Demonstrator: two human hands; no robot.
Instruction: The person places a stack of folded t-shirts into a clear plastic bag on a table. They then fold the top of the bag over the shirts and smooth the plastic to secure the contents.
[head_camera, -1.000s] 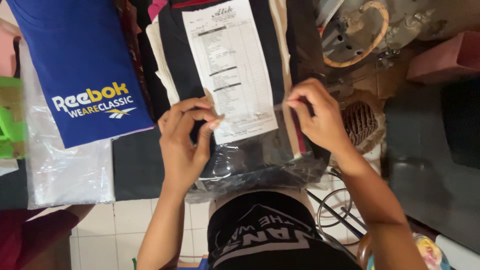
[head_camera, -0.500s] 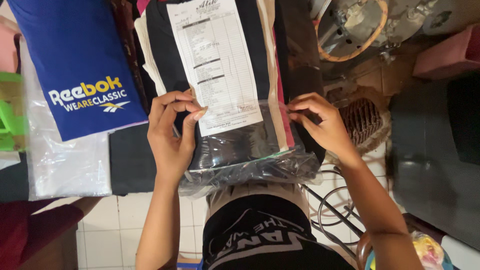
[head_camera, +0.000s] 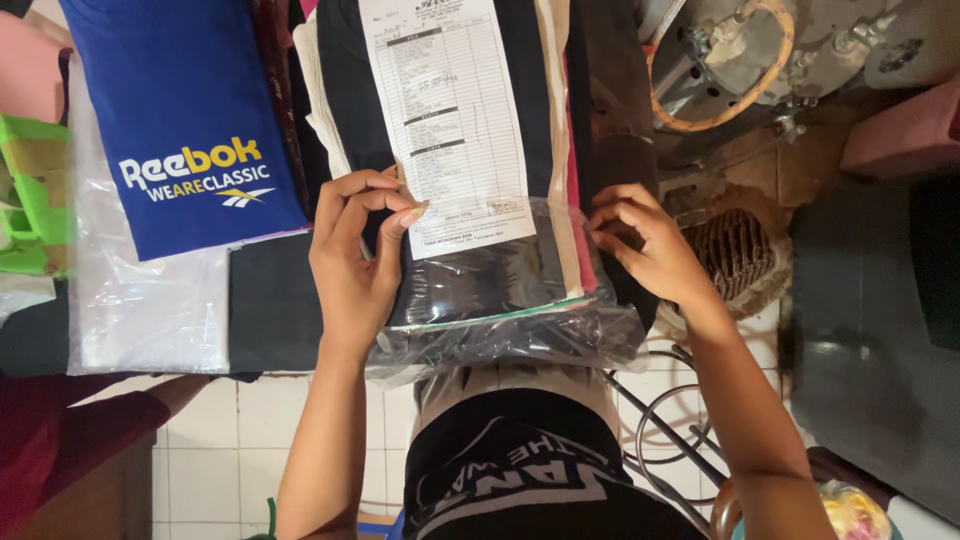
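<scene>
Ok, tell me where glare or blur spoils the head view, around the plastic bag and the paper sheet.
Head view: sharp overall; white glare streaks the clear plastic bag of folded dark clothes along its lower edge, between the left hand and right hand; the white printed paper sheet is evenly lit, its fine print too small to read; the dark surface at right falls into shadow.

arms: bare to the lower edge of the frame, no sleeves showing
top: black shirt (head_camera: 520, 480) with white print, bottom centre

Black folded garment (head_camera: 470, 285) in clear bag (head_camera: 520, 335); white paper slip (head_camera: 450, 120); blue shirt (head_camera: 190, 120); white floor tiles (head_camera: 200, 450).
</scene>
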